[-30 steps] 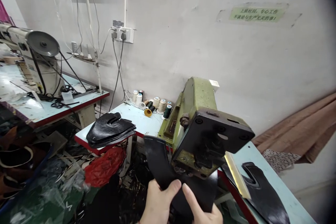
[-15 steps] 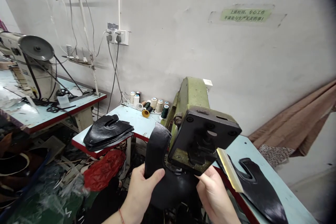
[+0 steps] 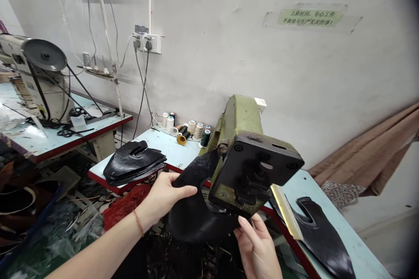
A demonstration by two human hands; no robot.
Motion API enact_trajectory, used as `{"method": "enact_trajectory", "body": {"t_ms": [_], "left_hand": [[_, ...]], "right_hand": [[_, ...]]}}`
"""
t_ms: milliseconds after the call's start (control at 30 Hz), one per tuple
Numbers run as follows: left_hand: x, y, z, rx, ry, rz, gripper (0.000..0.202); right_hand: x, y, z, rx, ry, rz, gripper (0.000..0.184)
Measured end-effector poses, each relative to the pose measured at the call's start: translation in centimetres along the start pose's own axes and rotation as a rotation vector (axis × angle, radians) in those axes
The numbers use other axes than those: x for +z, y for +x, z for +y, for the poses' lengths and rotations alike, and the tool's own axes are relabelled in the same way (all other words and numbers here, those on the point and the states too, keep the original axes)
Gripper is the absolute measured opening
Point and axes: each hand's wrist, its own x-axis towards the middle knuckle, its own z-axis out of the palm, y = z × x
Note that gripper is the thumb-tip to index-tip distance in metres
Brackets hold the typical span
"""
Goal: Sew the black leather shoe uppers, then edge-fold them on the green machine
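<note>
My left hand (image 3: 163, 196) grips the upper arm of a curved black leather piece (image 3: 193, 213), thumb across its face. The piece passes under the black head plate (image 3: 257, 170) of a green machine (image 3: 238, 122). My right hand (image 3: 257, 244) holds the leather's lower edge just below that head, fingers curled under it. Both hands are closed on the same piece.
A stack of black leather pieces (image 3: 132, 165) lies on the light blue table (image 3: 170, 146) to the left, thread spools (image 3: 188, 128) behind it. Another black piece (image 3: 319, 235) lies on the table at right. A sewing machine (image 3: 36, 74) stands far left; scraps and a red bag (image 3: 126, 207) cover the floor.
My left hand has moved up and left along the leather, swinging the piece's upper arm toward the machine head. My right hand has dropped lower under the head.
</note>
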Motion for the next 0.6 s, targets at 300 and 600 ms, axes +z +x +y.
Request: {"method": "enact_trajectory", "body": {"t_ms": [300,600], "left_hand": [[-2.6,1.1,0.2,-0.127,-0.084,-0.039,0.026],[-5.7,0.2,-0.6,-0.211,-0.130,-0.018,0.032]], "right_hand": [[0.4,-1.4,2.8,-0.003,0.073,0.082,0.025],[2.2,-2.4,4.2,0.061,0.075,0.100,0.030]]}}
